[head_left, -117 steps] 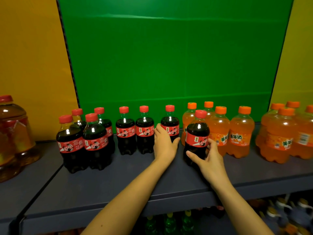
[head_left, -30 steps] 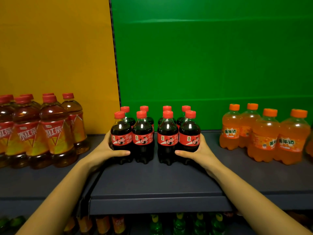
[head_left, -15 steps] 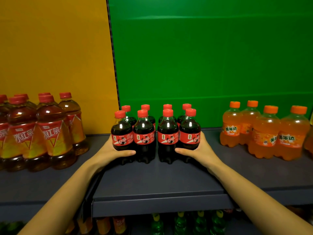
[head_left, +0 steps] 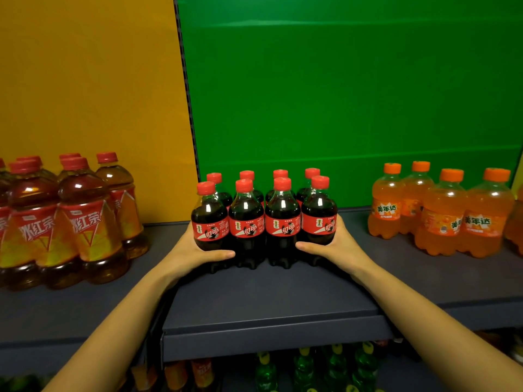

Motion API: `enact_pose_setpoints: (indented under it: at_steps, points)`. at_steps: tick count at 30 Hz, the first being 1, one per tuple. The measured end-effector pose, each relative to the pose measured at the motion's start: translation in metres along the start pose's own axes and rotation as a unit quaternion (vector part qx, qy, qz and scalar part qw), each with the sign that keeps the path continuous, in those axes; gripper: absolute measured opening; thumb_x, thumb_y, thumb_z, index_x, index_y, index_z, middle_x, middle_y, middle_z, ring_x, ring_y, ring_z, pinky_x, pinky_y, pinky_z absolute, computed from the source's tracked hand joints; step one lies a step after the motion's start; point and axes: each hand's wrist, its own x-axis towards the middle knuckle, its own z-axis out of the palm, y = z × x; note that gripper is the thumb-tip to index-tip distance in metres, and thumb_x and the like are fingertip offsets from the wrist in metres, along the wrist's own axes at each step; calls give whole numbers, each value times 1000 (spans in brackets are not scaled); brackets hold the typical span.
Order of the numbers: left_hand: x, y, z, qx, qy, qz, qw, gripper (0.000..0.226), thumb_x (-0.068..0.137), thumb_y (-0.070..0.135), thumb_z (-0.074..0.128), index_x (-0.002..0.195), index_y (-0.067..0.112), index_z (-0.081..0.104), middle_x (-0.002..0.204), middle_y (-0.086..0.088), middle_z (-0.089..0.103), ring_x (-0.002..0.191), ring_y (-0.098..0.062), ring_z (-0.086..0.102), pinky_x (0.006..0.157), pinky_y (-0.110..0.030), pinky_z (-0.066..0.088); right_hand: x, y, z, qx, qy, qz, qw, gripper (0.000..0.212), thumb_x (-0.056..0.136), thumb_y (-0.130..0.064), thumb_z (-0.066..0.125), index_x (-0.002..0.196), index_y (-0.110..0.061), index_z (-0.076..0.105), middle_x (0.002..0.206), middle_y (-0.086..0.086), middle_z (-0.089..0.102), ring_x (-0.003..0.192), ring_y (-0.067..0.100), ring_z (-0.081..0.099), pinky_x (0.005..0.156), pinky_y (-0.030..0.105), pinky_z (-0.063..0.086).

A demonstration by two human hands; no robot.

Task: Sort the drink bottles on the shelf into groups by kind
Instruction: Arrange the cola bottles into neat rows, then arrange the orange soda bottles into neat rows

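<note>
Several small cola bottles (head_left: 246, 227) with red caps and red labels stand packed in two rows at the middle of the grey shelf (head_left: 268, 295). My left hand (head_left: 192, 256) wraps the front left bottle of the block, thumb across its front. My right hand (head_left: 339, 250) wraps the front right bottle the same way. Orange soda bottles (head_left: 447, 219) stand grouped at the right, apart from the colas. Larger iced tea bottles (head_left: 85, 227) with red caps stand grouped at the left.
Behind the shelf are a yellow panel (head_left: 85, 94) and a green panel (head_left: 339, 94). Bare shelf lies between the cola block and each neighbouring group. Green bottles (head_left: 305, 369) and other drinks stand on the lower shelf.
The colas, earlier spread along the shelf with one among the orange sodas, now form a tight block. Over the last second both hands stay on its sides, barely moving.
</note>
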Motion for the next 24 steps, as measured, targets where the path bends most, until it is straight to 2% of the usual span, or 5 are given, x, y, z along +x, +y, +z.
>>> enact_pose_setpoints:
  at_steps: [5,8,12,16,24]
  points:
    - [-24,24,-5,41,59,-47,996,130,33,55,86,143,22,26,142,1,42,129,-14,42,104,-31,37,-17,-11,-3,-28,7,-13,1000,77,76,-34,71,140,-27,27,122,-17,44,114,2,43,95,22,33]
    - [-47,42,1,141,177,-50,973,99,61,37,79,143,15,28,148,-7,36,133,-24,36,106,-40,34,-26,-13,-13,-57,34,-30,997,58,85,-43,56,137,-27,34,133,-12,44,122,4,40,103,26,31]
    - [-74,69,20,200,302,123,924,48,75,24,71,119,16,53,119,-3,59,109,-20,55,88,-26,44,-40,-11,-44,-150,95,-69,982,39,90,-29,56,126,-17,49,130,-2,51,118,10,47,101,29,37]
    - [-72,97,53,154,243,197,937,18,75,31,69,90,28,60,88,10,65,82,-6,61,73,-13,48,-54,-7,-85,-182,159,-110,964,24,86,-12,62,107,-21,55,111,1,60,102,16,57,92,33,46]
    - [-23,129,157,129,128,225,957,23,72,45,60,82,25,63,79,10,65,70,-10,61,64,-20,49,-65,9,-175,-178,271,-103,940,25,83,-7,64,103,-18,55,105,5,60,89,17,58,79,27,47]
